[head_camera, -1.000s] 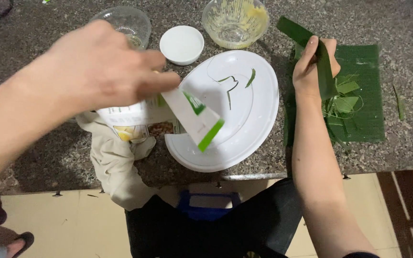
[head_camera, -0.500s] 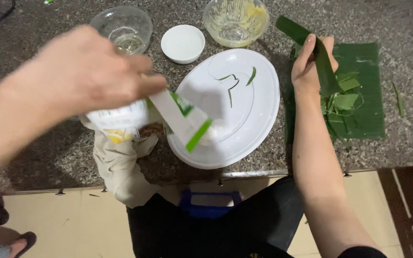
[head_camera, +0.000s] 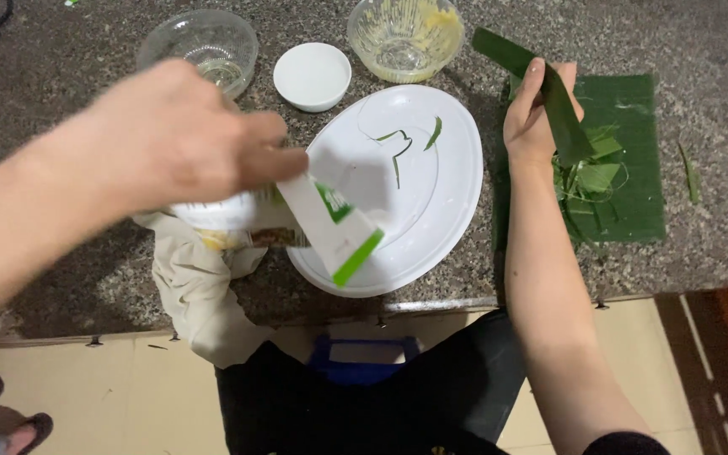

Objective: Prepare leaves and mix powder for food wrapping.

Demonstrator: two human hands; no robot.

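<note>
Head view | left hand (head_camera: 170,139) clamped on white-green carton (head_camera: 330,227) above plate (head_camera: 452,211) | right hand (head_camera: 532,114) grips leaf strip (head_camera: 549,93), far right

Left hand (head_camera: 170,135): raised above the left half of the surface, back of the hand toward the camera, forearm entering from the left edge. Its fingers (head_camera: 275,164) are pinched closed. Right hand (head_camera: 537,114): near the far right of the surface, fingers curled in a grip, forearm extending straight from the near edge.
</note>
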